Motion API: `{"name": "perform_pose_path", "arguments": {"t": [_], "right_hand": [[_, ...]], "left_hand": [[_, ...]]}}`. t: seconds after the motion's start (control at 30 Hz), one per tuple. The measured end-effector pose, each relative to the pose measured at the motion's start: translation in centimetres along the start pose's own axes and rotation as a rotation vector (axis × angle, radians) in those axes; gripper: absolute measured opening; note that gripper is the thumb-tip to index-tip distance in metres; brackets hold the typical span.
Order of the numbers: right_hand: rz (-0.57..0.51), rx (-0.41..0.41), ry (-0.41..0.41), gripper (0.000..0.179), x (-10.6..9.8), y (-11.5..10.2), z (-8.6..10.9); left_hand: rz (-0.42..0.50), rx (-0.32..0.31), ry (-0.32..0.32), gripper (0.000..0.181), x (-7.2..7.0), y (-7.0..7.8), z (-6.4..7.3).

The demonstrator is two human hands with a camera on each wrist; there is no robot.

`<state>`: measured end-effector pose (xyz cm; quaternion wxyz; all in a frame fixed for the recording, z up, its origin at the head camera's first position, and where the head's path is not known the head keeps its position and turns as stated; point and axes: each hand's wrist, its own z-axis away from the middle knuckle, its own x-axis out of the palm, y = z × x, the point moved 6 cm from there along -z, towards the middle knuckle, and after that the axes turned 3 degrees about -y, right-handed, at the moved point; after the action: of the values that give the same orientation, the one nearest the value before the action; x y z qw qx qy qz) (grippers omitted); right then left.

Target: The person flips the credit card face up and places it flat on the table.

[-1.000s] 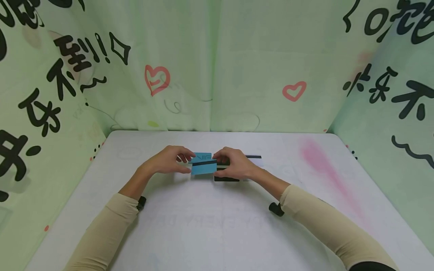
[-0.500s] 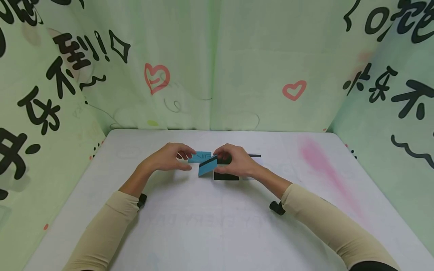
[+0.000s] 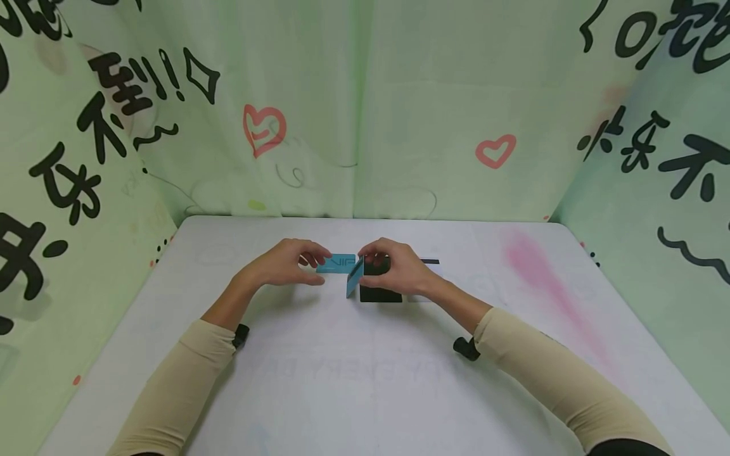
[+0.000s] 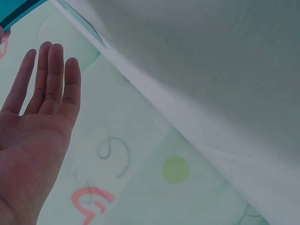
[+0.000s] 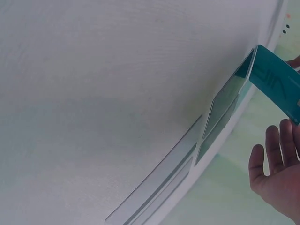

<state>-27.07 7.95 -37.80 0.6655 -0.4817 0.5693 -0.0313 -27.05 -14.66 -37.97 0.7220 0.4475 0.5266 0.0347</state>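
Between thumb and fingers, my right hand (image 3: pixel 396 269) pinches a blue card (image 3: pixel 355 277) by its right edge, tilted up over the table. Its striped back shows in the head view; its lettered front (image 5: pixel 276 82) faces the right wrist camera. Beyond it, another blue card with VIP lettering (image 3: pixel 341 263) lies flat. My left hand (image 3: pixel 288 263) hovers at that card's left with fingers extended, holding nothing; the left wrist view shows its straight fingers (image 4: pixel 55 79). Two dark cards (image 3: pixel 381 295) lie partly hidden under the right hand.
White cards with a dark stripe (image 3: pixel 430 261) lie to the right of the dark ones, partly covered by the right hand. The white table (image 3: pixel 365 392) ends close behind the cards, at a green printed curtain (image 3: pixel 422 95).
The held blue card has turned from facing me broadside to nearly edge-on. It swung away from the left fingers, while both hands stayed almost in place.
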Motion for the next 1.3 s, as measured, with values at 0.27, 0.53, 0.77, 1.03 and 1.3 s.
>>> {"name": "perform_pose_path", "arguments": {"t": [0.27, 0.53, 0.77, 1.03, 1.3], "right_hand": [[0.004, 0.003, 0.004, 0.051, -0.1, -0.3, -0.1], [-0.001, -0.003, -0.001, 0.052, 0.1, -0.4, -0.4], [0.003, 0.011, -0.015, 0.054, 0.6, -0.4, -0.6], [0.008, 0.048, -0.048, 0.055, 1.4, -0.2, -0.8], [0.034, 0.075, -0.086, 0.054, 2.2, 0.0, -1.2]], "left_hand": [[0.003, -0.015, 0.002, 0.056, 0.1, -0.1, -0.2], [0.025, -0.017, 0.002, 0.056, 0.1, 0.1, 0.0], [0.025, -0.005, -0.001, 0.057, 0.2, 0.0, 0.0], [0.024, -0.010, 0.003, 0.056, 0.2, -0.2, 0.0], [0.075, 0.003, -0.001, 0.057, 0.2, -0.1, 0.1]]}}
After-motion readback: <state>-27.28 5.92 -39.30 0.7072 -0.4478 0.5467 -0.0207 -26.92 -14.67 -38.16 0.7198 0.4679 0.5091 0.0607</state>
